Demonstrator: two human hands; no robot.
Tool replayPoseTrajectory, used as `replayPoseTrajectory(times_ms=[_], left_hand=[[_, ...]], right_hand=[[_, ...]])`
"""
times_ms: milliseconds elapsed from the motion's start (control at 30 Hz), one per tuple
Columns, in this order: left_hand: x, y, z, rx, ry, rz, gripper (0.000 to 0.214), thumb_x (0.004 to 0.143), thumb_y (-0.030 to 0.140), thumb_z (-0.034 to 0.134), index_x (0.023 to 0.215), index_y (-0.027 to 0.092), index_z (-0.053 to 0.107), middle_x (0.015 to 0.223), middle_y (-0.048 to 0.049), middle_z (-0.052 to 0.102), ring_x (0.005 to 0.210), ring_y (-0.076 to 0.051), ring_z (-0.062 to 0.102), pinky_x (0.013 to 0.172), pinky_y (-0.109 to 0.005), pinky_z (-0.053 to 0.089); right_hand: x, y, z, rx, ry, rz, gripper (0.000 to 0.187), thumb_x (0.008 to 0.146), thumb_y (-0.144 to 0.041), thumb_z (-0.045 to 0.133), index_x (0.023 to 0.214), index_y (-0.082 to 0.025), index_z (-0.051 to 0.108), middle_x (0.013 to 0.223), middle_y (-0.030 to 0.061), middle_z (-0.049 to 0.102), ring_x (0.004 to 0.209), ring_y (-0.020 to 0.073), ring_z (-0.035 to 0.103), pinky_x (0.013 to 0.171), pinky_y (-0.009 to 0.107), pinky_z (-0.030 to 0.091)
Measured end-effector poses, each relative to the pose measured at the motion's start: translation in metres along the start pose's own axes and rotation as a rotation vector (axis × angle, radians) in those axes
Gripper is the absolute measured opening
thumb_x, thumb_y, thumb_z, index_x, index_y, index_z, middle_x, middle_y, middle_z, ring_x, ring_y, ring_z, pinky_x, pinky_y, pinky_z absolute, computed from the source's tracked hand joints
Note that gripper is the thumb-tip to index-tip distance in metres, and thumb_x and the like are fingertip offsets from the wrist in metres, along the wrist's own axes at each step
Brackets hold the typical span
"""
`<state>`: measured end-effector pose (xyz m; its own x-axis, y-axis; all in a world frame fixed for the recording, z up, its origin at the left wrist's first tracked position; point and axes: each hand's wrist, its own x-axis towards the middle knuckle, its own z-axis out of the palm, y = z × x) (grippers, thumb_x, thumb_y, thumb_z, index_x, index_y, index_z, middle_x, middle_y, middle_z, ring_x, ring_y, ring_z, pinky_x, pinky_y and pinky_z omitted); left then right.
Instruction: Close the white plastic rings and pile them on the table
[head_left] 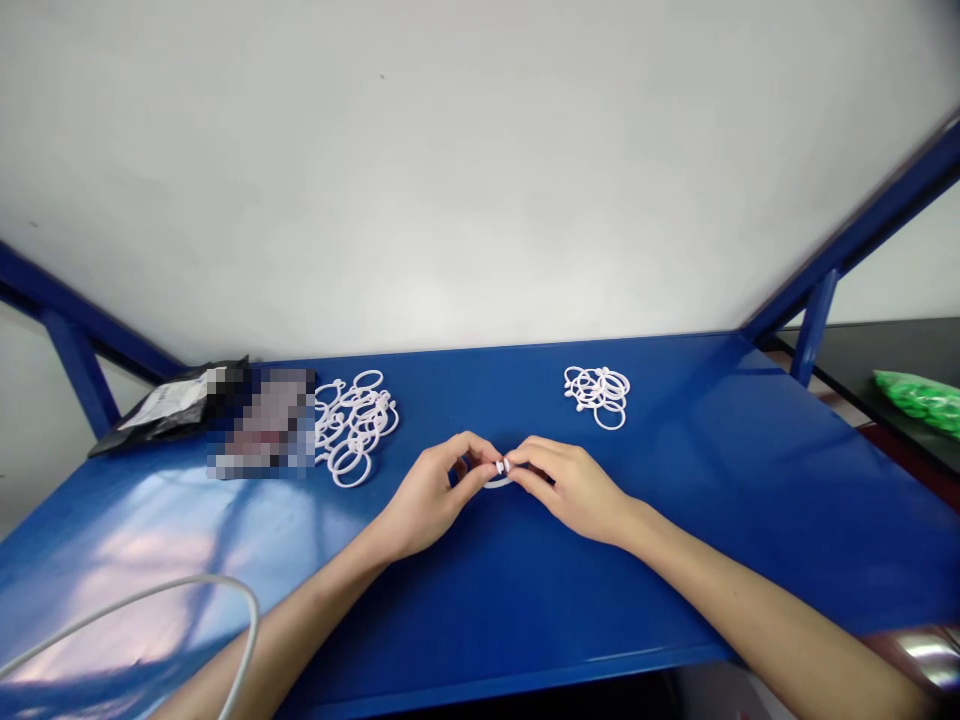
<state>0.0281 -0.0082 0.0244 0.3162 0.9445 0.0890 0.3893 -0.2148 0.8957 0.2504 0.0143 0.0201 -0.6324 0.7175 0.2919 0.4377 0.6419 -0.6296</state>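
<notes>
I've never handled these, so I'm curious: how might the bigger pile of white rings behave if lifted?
The bigger pile of white rings would probably feel light, since its loops are thin. It may snag and shed strays, as the rings overlap. Each likely keeps its shape, judging by the neat round outlines.

We cannot read the label (166,402), because its print is too small, and the item (264,425) beside it is blurred into blocks. The left hand (431,500) and the right hand (581,490) hide part of the white ring (496,484). The left and bottom edges cut the white cable (202,578); the right edge cuts the green bag (922,402).
</notes>
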Motion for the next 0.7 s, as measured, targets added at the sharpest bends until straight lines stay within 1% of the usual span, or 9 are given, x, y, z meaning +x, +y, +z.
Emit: replayPoseTrajectory(times_ms=[100,300,433,600,700], left_hand=[[-0.0004,-0.0013,0.0022,0.011,0.017,0.001,0.017,0.097,0.035,0.059,0.098,0.02,0.068,0.089,-0.0012,0.072,0.08,-0.015,0.065,0.073,-0.028,0.049],[-0.0011,-0.0019,0.0063,0.086,0.076,0.043,0.012,0.096,0.03,0.06,0.094,0.021,0.069,0.085,0.0006,0.071,0.074,-0.013,0.063,0.07,-0.026,0.048],[-0.002,-0.0035,0.0065,0.117,0.079,0.056,0.01,0.094,0.028,0.063,0.096,0.022,0.071,0.09,0.0004,0.072,0.076,-0.013,0.063,0.069,-0.025,0.048],[-0.0027,-0.0064,0.0078,0.101,0.075,0.091,0.01,0.095,0.027,0.064,0.096,0.022,0.073,0.091,-0.0009,0.073,0.076,-0.014,0.064,0.068,-0.025,0.048],[-0.0022,-0.0063,0.0088,0.103,0.079,0.143,0.008,0.095,0.024,0.066,0.092,0.021,0.073,0.088,-0.0014,0.073,0.078,-0.014,0.065,0.068,-0.025,0.048]], right_hand=[[0.0002,-0.0014,-0.0001,0.006,-0.016,0.03,0.015,0.104,-0.026,0.055,0.106,-0.023,0.069,0.095,0.0018,0.072,0.082,0.0159,0.068,0.072,0.026,0.051],[0.0001,-0.0005,0.0026,0.012,-0.009,0.049,0.015,0.104,-0.027,0.056,0.103,-0.022,0.07,0.096,0.0018,0.073,0.082,0.0157,0.068,0.073,0.026,0.049],[0.0002,-0.0003,0.0029,0.01,-0.004,0.061,0.015,0.103,-0.027,0.057,0.102,-0.022,0.071,0.094,0.0014,0.073,0.081,0.0154,0.068,0.072,0.026,0.049],[-0.0017,0.0008,0.0046,-0.024,-0.006,0.017,0.016,0.104,-0.027,0.056,0.101,-0.021,0.071,0.093,0.0024,0.073,0.077,0.0156,0.067,0.069,0.027,0.047],[-0.0033,0.0018,0.0058,-0.026,-0.002,-0.006,0.019,0.105,-0.028,0.054,0.1,-0.021,0.071,0.093,0.0028,0.073,0.077,0.0158,0.067,0.069,0.027,0.047]])
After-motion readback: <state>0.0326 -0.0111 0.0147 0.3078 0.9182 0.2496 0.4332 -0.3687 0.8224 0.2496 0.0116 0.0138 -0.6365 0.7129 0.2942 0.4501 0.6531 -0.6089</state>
